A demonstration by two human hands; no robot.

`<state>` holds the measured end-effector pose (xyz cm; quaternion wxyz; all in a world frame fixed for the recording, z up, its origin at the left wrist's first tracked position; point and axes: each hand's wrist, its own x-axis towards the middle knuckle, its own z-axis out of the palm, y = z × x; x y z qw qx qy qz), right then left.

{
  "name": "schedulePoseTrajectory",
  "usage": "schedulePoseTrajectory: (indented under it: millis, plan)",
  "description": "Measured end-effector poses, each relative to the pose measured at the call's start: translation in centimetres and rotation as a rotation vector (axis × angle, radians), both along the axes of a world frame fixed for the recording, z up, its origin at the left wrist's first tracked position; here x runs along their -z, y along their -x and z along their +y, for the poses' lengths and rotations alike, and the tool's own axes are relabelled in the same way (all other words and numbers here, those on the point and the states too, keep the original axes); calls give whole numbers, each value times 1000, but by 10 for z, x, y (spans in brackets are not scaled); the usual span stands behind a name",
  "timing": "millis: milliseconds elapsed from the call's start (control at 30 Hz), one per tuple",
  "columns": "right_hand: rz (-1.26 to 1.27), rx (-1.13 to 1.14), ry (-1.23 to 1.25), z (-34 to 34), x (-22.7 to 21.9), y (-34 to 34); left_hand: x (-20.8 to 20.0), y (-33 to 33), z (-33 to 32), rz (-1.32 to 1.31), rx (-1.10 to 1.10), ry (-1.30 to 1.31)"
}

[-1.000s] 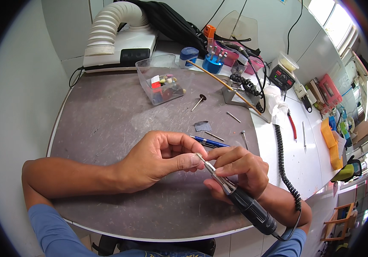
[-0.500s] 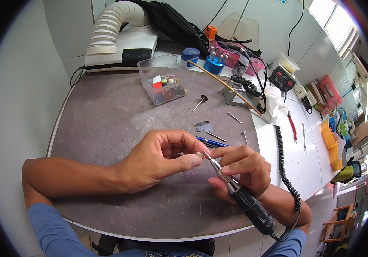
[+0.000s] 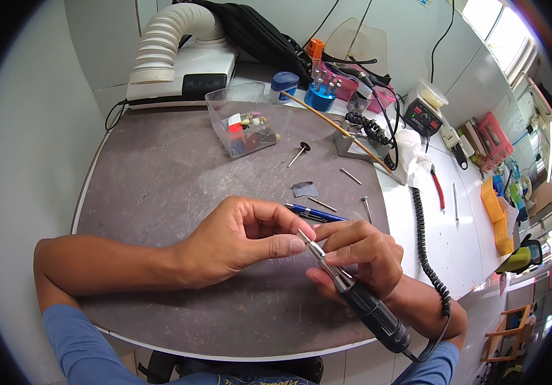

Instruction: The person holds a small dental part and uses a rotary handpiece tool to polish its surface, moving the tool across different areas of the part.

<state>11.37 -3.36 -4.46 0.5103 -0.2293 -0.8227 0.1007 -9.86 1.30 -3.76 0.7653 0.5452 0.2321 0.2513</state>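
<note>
My right hand (image 3: pixel 367 253) grips a black and silver rotary handpiece (image 3: pixel 373 314) like a pen, its narrow tip pointing up and left. That tip reaches the fingertips of my left hand (image 3: pixel 241 247), whose thumb and forefinger are pinched together. The small cream-coloured piece between them is now almost wholly hidden, and whether the tip touches it I cannot tell. Just beyond both hands lies a blue pen (image 3: pixel 318 212). Past the pen are a thin metal shank (image 3: pixel 322 204) and a scrap of grey abrasive paper (image 3: pixel 305 189).
A clear plastic box (image 3: pixel 244 144) of small polishing bits stands on the brown bench mat (image 3: pixel 160 167). Near it lies a dark mounted disc (image 3: pixel 305 147). A blue bur stand (image 3: pixel 319 97) is behind. A coiled black cord (image 3: pixel 422 237) hangs along the right.
The handpiece has shifted slightly left and up with my right hand, its tip moving closer over my left fingertips. More of the blue pen now shows. The cream-coloured piece is less visible.
</note>
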Motion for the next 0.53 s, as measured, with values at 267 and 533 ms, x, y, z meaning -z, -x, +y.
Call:
schedulePoseTrajectory:
  millis: [267, 533]
  plan:
    - [5, -6, 5, -1, -1, 0, -1, 0, 0, -7, 4, -5]
    - [4, -16, 12, -1, -2, 0, 2, 0, 1, -23, 1, 7]
